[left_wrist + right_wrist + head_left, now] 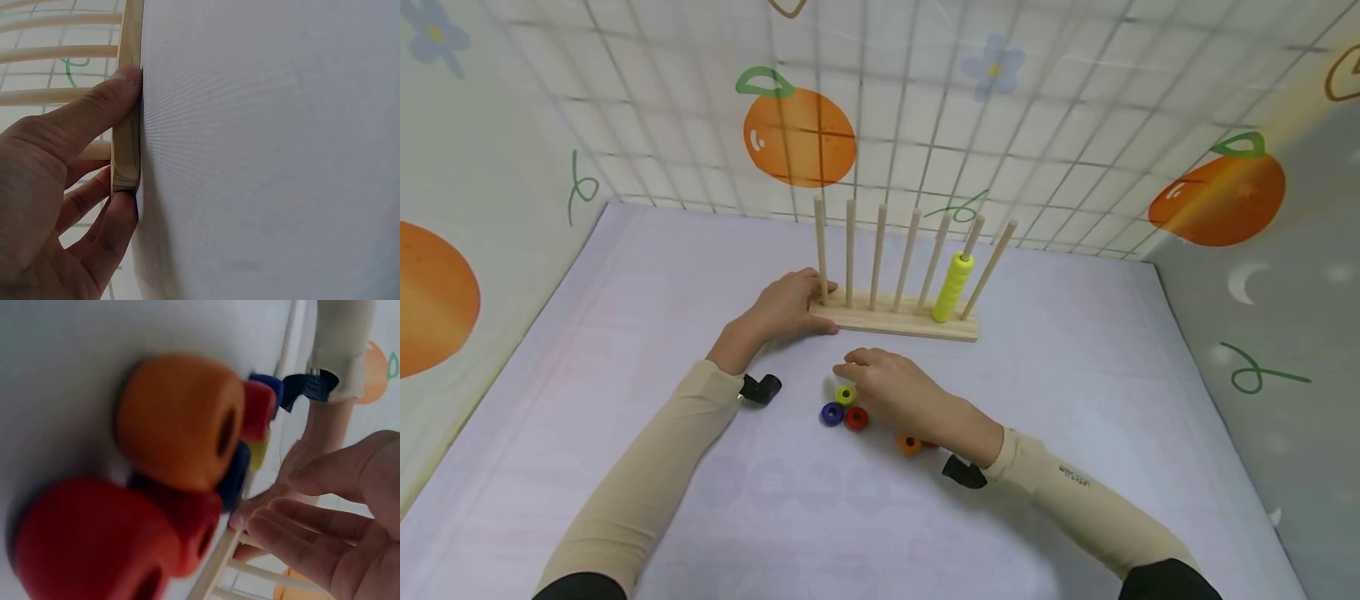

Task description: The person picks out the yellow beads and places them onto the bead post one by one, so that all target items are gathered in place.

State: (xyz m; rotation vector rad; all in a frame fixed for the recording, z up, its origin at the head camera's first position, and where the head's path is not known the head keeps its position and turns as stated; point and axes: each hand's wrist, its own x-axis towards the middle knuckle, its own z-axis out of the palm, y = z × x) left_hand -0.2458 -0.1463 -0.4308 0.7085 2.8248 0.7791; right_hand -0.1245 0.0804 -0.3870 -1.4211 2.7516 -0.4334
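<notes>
A wooden peg rack (895, 323) stands upright on the white cloth, with a row of several pegs. Yellow beads (952, 287) are stacked on its second peg from the right; the other pegs are bare. My left hand (782, 307) grips the rack's left end, thumb along the front edge of the base (127, 147). In front of the rack, my right hand (904, 393) is above the loose beads, fingers loosely bent and holding nothing. Near it lie a yellow bead (846, 388), a blue bead (825, 416), a red bead (857, 426) and an orange bead (903, 446). The right hand partly hides other beads.
Behind the rack rises a white wire grid (910, 142) covered by a sheet printed with oranges. Printed side walls (1247, 308) border the cloth-covered table (700, 517) at left and right. In the right wrist view, a red bead (87, 531) lies closest to the camera.
</notes>
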